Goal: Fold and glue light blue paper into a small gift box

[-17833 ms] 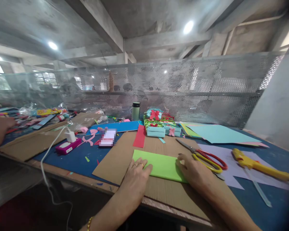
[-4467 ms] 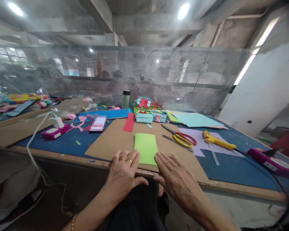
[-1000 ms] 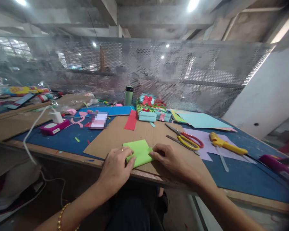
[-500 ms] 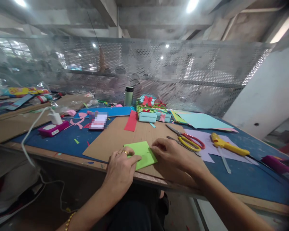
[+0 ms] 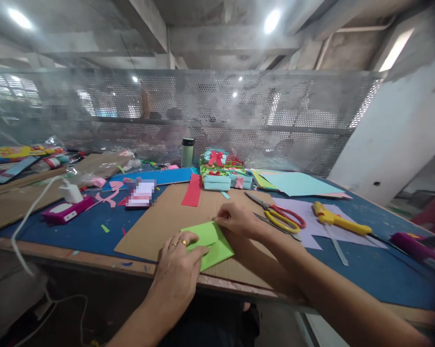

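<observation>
Your folded green paper (image 5: 220,241) lay on the cardboard sheet (image 5: 158,218) near its six o'clock edge, where your left hand (image 5: 177,264) pressed it from eight o'clock, thumb and index finger narrowly spaced, though whether they pinched a fold could not be told. Your right hand (image 5: 239,220) had thumb and fingertips drawn together at the paper's one o'clock corner, any grip on it unclear, while a red strip (image 5: 191,190) lay at eleven o'clock and the scissors (image 5: 267,207) at two
</observation>
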Motion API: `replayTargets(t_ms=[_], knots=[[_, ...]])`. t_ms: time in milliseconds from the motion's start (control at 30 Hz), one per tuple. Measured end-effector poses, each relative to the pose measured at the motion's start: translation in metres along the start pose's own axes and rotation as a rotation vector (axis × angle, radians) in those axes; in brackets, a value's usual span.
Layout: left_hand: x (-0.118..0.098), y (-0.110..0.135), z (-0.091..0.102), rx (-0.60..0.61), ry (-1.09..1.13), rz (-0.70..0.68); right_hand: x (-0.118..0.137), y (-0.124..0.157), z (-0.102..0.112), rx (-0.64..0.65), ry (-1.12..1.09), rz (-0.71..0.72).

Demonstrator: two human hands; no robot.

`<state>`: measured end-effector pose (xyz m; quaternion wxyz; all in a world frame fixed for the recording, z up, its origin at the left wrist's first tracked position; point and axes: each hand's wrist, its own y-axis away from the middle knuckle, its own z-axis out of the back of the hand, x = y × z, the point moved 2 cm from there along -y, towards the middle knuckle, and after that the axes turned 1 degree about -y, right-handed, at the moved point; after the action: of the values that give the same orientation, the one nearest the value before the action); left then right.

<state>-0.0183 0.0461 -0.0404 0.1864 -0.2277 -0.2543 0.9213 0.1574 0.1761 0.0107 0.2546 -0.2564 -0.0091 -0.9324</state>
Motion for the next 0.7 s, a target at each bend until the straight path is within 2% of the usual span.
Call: replayTargets(t_ms=[133,367,567,700], knots=[[0.005,0.000,0.003,-0.003,0.001,-0.019,0.003,-0.006,-0.002,0.116,-0.120,0.154],[0.013,-0.007,0.001,-0.056,0.053,0.138,0.000,-0.006,-0.008,0.141,-0.351,0.182],[0.022,-0.044,0.006,0.021,0.145,0.323,-0.003,0.002,0.002,0.163,-0.487,0.221],[0.014,-0.077,0.023,0.133,0.267,0.322,-0.007,0.006,0.017,0.111,-0.497,0.243]])
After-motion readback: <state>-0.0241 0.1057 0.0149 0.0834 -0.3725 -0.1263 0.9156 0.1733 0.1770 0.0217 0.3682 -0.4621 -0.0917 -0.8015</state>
